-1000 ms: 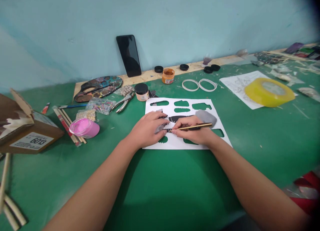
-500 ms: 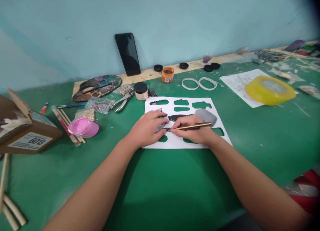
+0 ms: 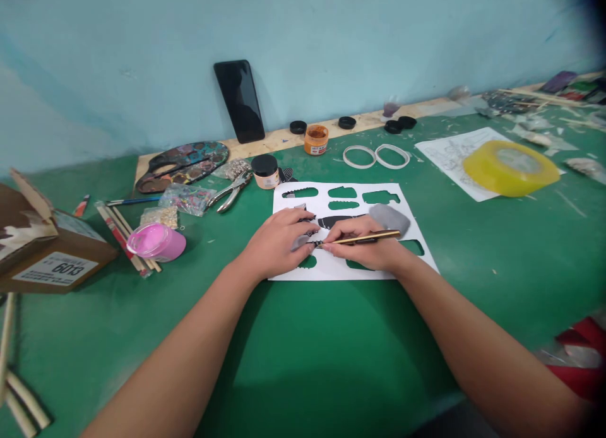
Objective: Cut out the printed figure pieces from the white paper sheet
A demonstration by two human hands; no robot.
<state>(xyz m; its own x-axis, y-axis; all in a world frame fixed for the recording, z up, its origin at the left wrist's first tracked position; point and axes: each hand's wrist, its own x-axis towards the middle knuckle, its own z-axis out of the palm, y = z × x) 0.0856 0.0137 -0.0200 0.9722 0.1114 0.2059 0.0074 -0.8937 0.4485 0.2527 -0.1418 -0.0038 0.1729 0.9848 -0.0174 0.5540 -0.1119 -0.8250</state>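
A white sheet (image 3: 416, 226) with several cut-out holes lies on the green table (image 3: 331, 343). My left hand (image 3: 281, 241) rests on its left part, fingers spread, over a grey piece partly hidden beneath them. Pinched in my right hand (image 3: 362, 243) is a thin gold and black tool (image 3: 379, 235), its tip down at a small dark piece (image 3: 316, 243) beside my left thumb. A black shape (image 3: 338, 222) lies on the sheet just above my right hand, and a grey rounded piece (image 3: 389, 218) lies behind it.
To the left are a cardboard box (image 3: 59, 271), a pink jar (image 3: 156, 242), pliers (image 3: 233, 192) and a palette (image 3: 184, 165). A phone (image 3: 239, 101) leans on the wall. An orange jar (image 3: 316, 140) stands behind the sheet. Yellow tape (image 3: 511, 168) lies on a drawing at right.
The whole view has shifted very slightly. Both hands and the tool keep nearly the same place on the sheet.
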